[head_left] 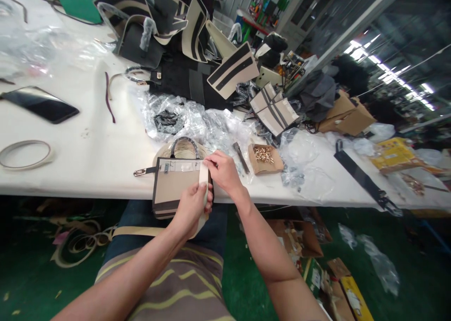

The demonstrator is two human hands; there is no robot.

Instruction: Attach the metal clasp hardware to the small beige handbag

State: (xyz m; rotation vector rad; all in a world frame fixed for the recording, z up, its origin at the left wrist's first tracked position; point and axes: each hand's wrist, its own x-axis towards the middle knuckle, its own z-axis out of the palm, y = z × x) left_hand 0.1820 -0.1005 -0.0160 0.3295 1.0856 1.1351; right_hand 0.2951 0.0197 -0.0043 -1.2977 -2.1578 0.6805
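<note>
A small beige and black handbag piece (178,184) lies at the table's front edge, its lower part overhanging my lap. Its dark looped handle (185,140) points away from me, and a strap with a metal clasp (144,171) sticks out to the left. A pale tape strip (203,173) runs down the bag's right side. My left hand (193,203) is closed round the strip's lower part at the bag's right edge. Thumb and fingers of my right hand (221,170) pinch the strip's top end near the upper right corner.
Right of the bag are a dark metal tool (241,158) and a cardboard tray of brass rivets (266,158). A tape roll (26,154) and a phone (41,104) lie left. Plastic wrap (211,123) and striped bag panels (234,71) cover the back. Open boxes (299,236) stand below.
</note>
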